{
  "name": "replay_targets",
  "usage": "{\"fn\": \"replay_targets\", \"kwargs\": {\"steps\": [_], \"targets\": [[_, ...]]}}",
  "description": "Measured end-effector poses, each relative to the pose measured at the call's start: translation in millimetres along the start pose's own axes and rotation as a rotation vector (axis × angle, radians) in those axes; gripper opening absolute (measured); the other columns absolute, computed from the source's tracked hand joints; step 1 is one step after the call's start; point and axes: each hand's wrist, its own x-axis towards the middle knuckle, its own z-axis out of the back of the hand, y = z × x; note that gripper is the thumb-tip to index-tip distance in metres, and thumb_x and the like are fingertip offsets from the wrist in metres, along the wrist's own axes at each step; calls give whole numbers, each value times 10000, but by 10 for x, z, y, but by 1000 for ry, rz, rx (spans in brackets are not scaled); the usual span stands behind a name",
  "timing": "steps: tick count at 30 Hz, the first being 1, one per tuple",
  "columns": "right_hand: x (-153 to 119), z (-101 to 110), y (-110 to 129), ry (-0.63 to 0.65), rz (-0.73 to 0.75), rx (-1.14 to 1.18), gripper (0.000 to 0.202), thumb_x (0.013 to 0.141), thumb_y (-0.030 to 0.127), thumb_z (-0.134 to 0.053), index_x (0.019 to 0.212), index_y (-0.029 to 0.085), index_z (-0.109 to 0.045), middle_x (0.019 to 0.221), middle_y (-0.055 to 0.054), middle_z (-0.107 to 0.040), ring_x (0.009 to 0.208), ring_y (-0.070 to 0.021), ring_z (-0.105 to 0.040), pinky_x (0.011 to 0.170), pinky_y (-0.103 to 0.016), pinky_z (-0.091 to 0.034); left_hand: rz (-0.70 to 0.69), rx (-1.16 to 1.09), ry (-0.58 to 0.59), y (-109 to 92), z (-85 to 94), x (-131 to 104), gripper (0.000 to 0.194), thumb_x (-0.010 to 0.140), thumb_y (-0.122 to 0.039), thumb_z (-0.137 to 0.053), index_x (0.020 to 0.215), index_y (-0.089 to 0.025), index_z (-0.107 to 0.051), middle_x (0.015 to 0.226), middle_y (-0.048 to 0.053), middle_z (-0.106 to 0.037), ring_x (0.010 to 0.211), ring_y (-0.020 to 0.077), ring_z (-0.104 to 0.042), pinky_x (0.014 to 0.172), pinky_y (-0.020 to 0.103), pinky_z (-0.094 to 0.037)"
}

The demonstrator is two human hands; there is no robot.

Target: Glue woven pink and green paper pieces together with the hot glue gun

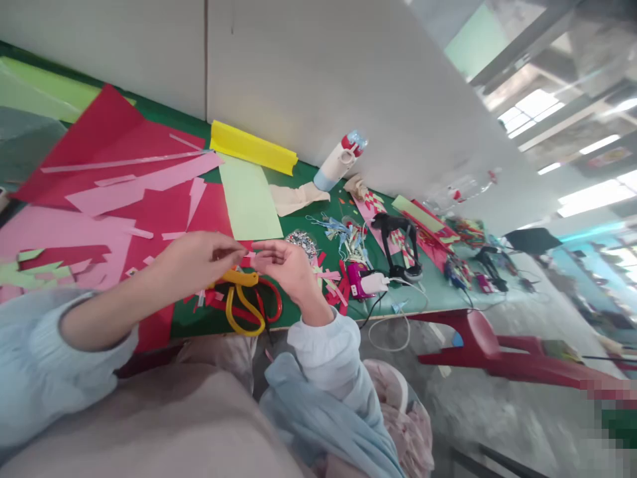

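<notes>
Above the green table, my left hand (pixel 206 257) has its fingers pinched together, with a small pink paper piece (pixel 249 254) at its fingertips. Facing it, my right hand (pixel 286 265) has its fingertips at the other side of the same piece; its fingers are bent and close together. Just below both hands lie yellow-handled scissors (pixel 245 312) and a red-handled pair (pixel 271 299). Pink strips (pixel 117 192) and red sheets (pixel 164 212) cover the table at the left. A dish of silvery bits (pixel 301 242) sits behind my right hand.
A white bottle with a red and blue top (pixel 340 161) stands by the wall. Nearby are a yellow folded sheet (pixel 253 147), a pale green sheet (pixel 250 199), a black stand (pixel 398 245), a white plug with a cable (pixel 373 283) and a red chair (pixel 482 345).
</notes>
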Motion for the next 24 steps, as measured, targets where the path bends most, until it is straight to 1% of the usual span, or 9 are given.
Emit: {"fn": "replay_targets", "kwargs": {"steps": [3, 6, 10, 14, 17, 19, 20, 22, 24], "targets": [[-34, -148, 76, -4, 24, -19, 463, 564, 312, -906, 951, 174, -694, 800, -1, -724, 788, -154, -716, 792, -301, -596, 32, -17, 43, -52, 124, -166, 446, 796, -625, -505, 846, -256, -751, 766, 38, -747, 665, 207, -648, 580, 297, -446], [-70, -305, 186, 7, 65, -24, 460, 560, 341, -914, 902, 187, -648, 754, 22, -697, 775, -147, -712, 766, -279, -590, 71, -109, 28, -15, 256, -311, 440, 727, -662, -565, 773, -252, -719, 740, 27, -734, 674, 202, -648, 587, 296, -456], [-119, -512, 324, 42, 87, -22, 476, 551, 377, -923, 876, 192, -628, 772, 22, -698, 778, -143, -706, 763, -276, -590, 123, -258, 53, 89, 415, -459, 455, 667, -664, -603, 775, -237, -716, 757, 25, -743, 718, 191, -651, 637, 291, -483], [-152, -709, 393, 110, 79, -5, 435, 646, 457, -873, 892, 209, -613, 750, 31, -686, 733, -147, -714, 718, -289, -611, 146, -89, -35, 136, 543, -610, 423, 685, -626, -507, 738, -245, -683, 645, 6, -704, 596, 176, -590, 560, 287, -410], [-124, -753, 378, 132, 110, -24, 350, 726, 432, -827, 899, 210, -620, 786, 19, -707, 732, -146, -724, 722, -285, -613, 181, 58, -80, 208, 647, -747, 418, 725, -614, -449, 732, -244, -642, 648, 4, -686, 589, 178, -573, 572, 292, -385], [-83, -700, 332, 67, 158, -139, 261, 779, 367, -792, 908, 205, -634, 827, 7, -723, 761, -150, -727, 746, -285, -604, 228, 128, -124, 320, 729, -842, 442, 742, -639, -438, 769, -244, -634, 679, 5, -686, 618, 185, -584, 591, 295, -379], [-64, -655, 299, 1, 187, -236, 203, 813, 334, -762, 906, 202, -640, 839, 2, -728, 784, -154, -727, 759, -287, -596, 255, 155, -153, 395, 771, -889, 454, 740, -654, -441, 791, -247, -635, 691, 2, -687, 630, 188, -588, 596, 296, -375], [-41, -560, 220, -84, 230, -532, 75, 896, 262, -672, 934, 198, -672, 906, -20, -749, 876, -170, -726, 850, -313, -566, 313, 184, -197, 562, 853, -980, 457, 712, -669, -457, 802, -259, -639, 705, -9, -694, 665, 198, -608, 615, 299, -378], [-44, -498, 140, -79, 211, -864, 105, 944, 202, -600, 964, 185, -702, 964, -56, -757, 935, -202, -715, 912, -358, -531, 357, 173, -208, 724, 922, -1065, 442, 703, -658, -435, 753, -264, -629, 691, -16, -690, 670, 202, -615, 631, 307, -386]]}}
